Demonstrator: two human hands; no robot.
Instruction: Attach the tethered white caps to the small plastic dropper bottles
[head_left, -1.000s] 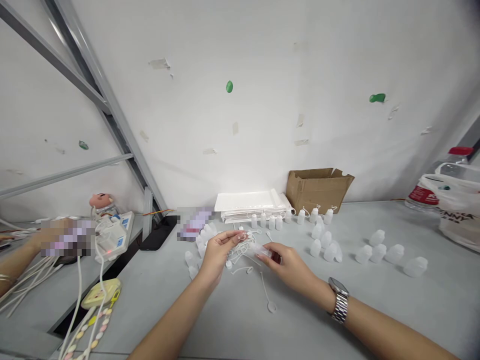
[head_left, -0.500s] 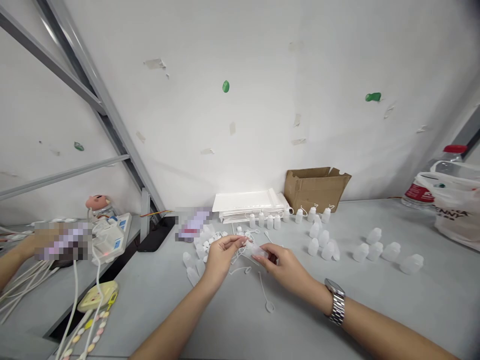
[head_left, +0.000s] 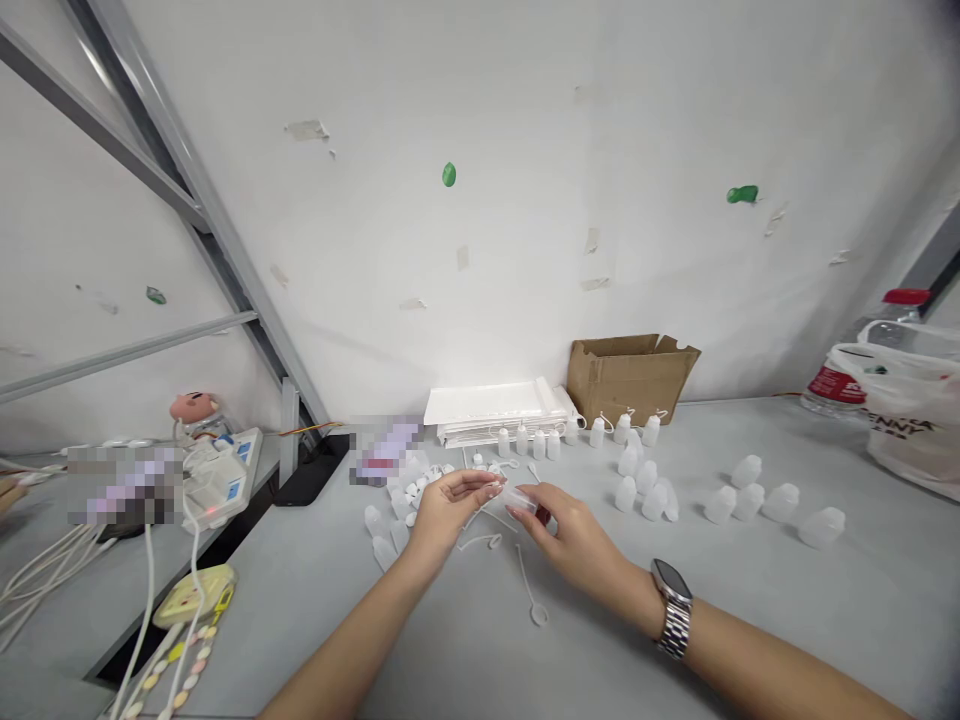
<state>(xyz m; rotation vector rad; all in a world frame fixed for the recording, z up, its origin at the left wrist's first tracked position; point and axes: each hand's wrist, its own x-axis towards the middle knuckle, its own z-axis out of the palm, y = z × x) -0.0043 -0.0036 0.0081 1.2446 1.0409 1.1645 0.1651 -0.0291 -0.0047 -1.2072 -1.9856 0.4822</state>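
My right hand (head_left: 568,527), a metal-band watch on its wrist, is closed around a small translucent plastic bottle (head_left: 516,498), which lies tilted with its neck end toward the left. My left hand (head_left: 441,515) pinches at that neck end; what lies between its fingertips is too small and covered to make out. Below the hands, a white looped strap (head_left: 538,613) rests on the grey table (head_left: 480,660). Loose white caps (head_left: 411,490) and more bottles (head_left: 384,552) lie beside my left hand, partly behind it.
Capped bottles with loops (head_left: 539,445) stand before a stack of white packets (head_left: 499,412) and a cardboard box (head_left: 630,380). Uncapped bottles (head_left: 822,527) are spread to the right, near a plastic bag (head_left: 911,430). Phone (head_left: 386,452), power strip (head_left: 225,480) and cables occupy the left.
Another person's hand at the far left has drawn back to the picture's edge. My two hands stay together at the bottle, which has turned slightly.
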